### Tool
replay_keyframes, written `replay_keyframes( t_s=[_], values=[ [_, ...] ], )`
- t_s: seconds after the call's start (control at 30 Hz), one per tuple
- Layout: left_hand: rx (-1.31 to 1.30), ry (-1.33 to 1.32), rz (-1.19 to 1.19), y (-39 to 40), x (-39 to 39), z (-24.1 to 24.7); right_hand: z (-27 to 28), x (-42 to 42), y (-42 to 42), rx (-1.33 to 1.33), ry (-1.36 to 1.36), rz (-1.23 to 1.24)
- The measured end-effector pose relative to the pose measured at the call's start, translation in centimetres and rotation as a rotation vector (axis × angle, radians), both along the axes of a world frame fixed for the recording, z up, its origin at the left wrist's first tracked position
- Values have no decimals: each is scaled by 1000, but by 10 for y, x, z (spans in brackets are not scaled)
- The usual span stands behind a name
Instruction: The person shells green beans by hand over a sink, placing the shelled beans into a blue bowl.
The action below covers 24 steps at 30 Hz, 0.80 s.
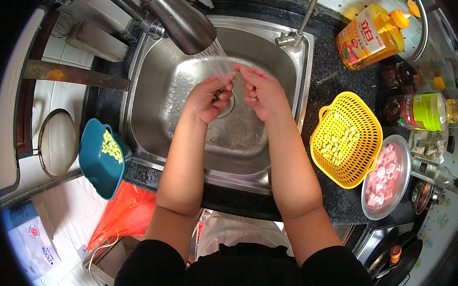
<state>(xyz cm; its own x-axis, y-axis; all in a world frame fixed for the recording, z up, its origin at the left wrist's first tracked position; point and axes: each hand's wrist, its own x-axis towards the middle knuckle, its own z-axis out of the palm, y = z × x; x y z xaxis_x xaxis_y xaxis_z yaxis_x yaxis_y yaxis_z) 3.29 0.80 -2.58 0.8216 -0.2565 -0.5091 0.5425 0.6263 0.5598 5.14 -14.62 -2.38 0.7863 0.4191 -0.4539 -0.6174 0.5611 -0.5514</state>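
Note:
Both hands are over the stainless steel sink (153, 120), under water spraying from the dark faucet head (184, 25). My left hand (210, 99) is curled around several green beans (219, 93) in its palm. A small pale bit shows at its thumb and fingertips. Close beside it, on the right, is my right hand (263, 89), fingers curled and thumb and index fingertip brought together at the stream. Whether anything sits between those fingertips cannot be made out. To the right of the sink a yellow plastic colander (370, 134) holds pale green beans (337, 146).
A teal basket (101, 174) with green bean pieces (111, 147) stands left of the sink. Beside the colander is a metal bowl (405, 171) of raw meat chunks (382, 177). A Liby dish soap bottle (368, 40) and several jars line the right. A red plastic bag (127, 212) hangs lower left.

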Motion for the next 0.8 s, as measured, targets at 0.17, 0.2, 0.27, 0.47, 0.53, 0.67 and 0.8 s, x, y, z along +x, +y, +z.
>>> replay_keyframes(
  t_s=[0.17, 0.2, 0.27, 0.47, 0.53, 0.67, 0.8],
  values=[
    [-66, 19, 8, 2, 0, -6, 6, -2, 5, -228, -148, 53],
    [-76, 21, -9, 2, -1, -5, 6, -2, 7, -276, -164, 54],
    [-60, 27, -40, 2, -1, -3, 11, -3, 6, -284, -135, 40],
    [37, -17, -77, 3, 0, 0, 6, -1, 2, -231, -109, 51],
    [28, -30, -83, 3, 1, -1, 0, 1, -1, -240, -96, 63],
    [46, 19, -68, 1, 0, 2, 8, -2, 4, -365, -167, 9],
    [177, -26, -65, -1, 0, 1, 0, -2, 7, -451, -379, -29]
  ],
)
